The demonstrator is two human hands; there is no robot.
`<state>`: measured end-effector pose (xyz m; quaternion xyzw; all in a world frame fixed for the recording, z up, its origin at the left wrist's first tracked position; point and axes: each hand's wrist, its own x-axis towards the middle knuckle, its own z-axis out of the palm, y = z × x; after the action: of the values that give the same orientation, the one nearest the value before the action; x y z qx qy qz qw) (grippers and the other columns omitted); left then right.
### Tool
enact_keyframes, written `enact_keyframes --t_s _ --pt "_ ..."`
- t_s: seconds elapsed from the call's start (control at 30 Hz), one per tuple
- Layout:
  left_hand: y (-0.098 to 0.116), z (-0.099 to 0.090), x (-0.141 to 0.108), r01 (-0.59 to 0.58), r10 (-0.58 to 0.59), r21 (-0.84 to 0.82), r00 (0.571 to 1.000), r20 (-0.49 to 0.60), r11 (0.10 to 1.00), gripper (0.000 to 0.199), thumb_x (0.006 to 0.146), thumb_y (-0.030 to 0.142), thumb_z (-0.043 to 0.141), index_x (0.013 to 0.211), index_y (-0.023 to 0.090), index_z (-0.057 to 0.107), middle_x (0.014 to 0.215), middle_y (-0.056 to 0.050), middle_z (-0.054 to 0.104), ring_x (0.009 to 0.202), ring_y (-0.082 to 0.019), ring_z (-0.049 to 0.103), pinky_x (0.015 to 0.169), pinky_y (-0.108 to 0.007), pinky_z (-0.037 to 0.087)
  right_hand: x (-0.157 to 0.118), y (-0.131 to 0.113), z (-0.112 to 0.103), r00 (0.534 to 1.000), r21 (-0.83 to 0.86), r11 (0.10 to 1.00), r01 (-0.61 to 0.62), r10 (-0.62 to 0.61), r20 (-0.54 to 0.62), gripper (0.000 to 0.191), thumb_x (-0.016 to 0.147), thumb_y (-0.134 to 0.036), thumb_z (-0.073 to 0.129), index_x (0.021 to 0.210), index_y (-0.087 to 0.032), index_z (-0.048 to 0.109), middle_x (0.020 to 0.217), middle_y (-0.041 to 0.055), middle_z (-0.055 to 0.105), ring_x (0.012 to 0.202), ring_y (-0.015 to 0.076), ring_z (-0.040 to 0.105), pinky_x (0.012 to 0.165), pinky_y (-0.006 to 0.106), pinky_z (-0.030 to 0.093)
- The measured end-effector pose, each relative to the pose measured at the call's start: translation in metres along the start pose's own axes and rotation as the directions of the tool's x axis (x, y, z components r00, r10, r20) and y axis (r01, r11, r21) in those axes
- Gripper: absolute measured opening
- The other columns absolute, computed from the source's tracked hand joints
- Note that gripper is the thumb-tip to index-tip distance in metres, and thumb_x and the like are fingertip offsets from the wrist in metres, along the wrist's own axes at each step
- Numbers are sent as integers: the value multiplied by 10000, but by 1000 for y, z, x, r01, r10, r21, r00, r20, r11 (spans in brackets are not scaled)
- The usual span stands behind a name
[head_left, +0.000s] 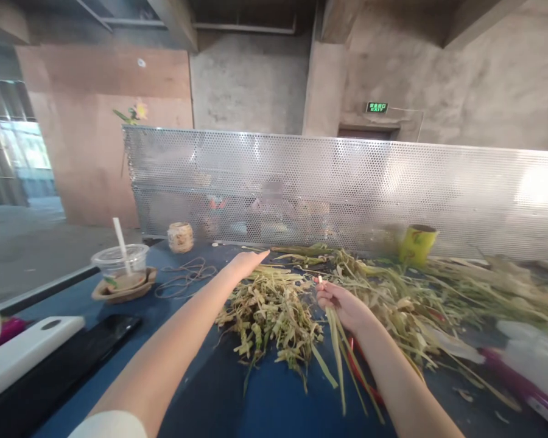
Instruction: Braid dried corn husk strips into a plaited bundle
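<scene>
My left hand (pixel 250 264) reaches to the far side of the table, one finger stretched out by the tip of some long green leaves (pixel 301 250). Its other fingers are mostly hidden, and I see nothing held in it. In my right hand (pixel 340 302), closed fingers grip several pale green leaf strips (pixel 336 347), whose ends hang toward the table. A small white patch shows at a fingertip there. Between both hands lies a heap of dried, knotted plant strips (pixel 274 313). Beneath my right forearm, a red curved object (pixel 358 365) is partly covered.
More loose leaves (pixel 393 304) spread across the right side, near a yellow-green cup (pixel 418 245). A plastic cup with a straw (pixel 122 263), a cord (pixel 185 277), a wrapped jar (pixel 180 237) and a black phone (pixel 105 334) are leftward. A perforated metal panel (pixel 278 182) borders the back.
</scene>
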<state>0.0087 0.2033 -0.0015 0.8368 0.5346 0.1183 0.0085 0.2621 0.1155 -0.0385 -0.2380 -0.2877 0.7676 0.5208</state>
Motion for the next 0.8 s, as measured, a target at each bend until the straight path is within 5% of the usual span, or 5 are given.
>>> enact_keyframes --t_s 0.17,0.4,0.57,0.7,0.8 --pt "-10 -31 -19 -31 -25 -289 982 -188 957 393 824 256 511 1201 165 444 968 -71 632 850 -175 607 806 -367 471 -2 0 4 1000 13 1000 -19 18 4 141 751 7 476 792 -119 521 593 -18 462 415 19 379 342 90 317" --pt "5 -73 -56 -168 -205 -643 862 -464 747 558 835 247 427 1328 99 210 1103 -169 612 962 -196 613 807 -318 484 -6 2 9 998 17 1000 -14 13 57 153 763 -6 463 842 -127 511 605 -27 460 417 16 376 344 90 330" --pt "26 -70 -90 -118 -285 -800 896 -341 588 633 798 204 450 1341 15 185 1078 -242 607 859 -236 648 684 -343 512 -11 2 15 994 4 1000 8 -8 109 143 739 -24 517 844 -121 517 610 -33 452 424 8 373 354 85 331" --pt "48 -52 -122 -27 -164 -855 978 -130 517 691 739 239 532 1336 19 263 923 -200 678 730 -243 660 549 -326 489 -20 4 25 987 -60 998 23 -13 159 159 707 -49 573 847 -118 542 623 -31 464 441 6 374 372 85 326" --pt "65 -41 -140 7 -36 -857 999 -14 516 689 722 257 556 1340 88 301 871 -132 704 650 -205 647 523 -298 460 -27 8 33 977 -168 985 27 9 212 143 706 -147 630 834 -140 567 623 -35 458 452 15 363 378 98 316"
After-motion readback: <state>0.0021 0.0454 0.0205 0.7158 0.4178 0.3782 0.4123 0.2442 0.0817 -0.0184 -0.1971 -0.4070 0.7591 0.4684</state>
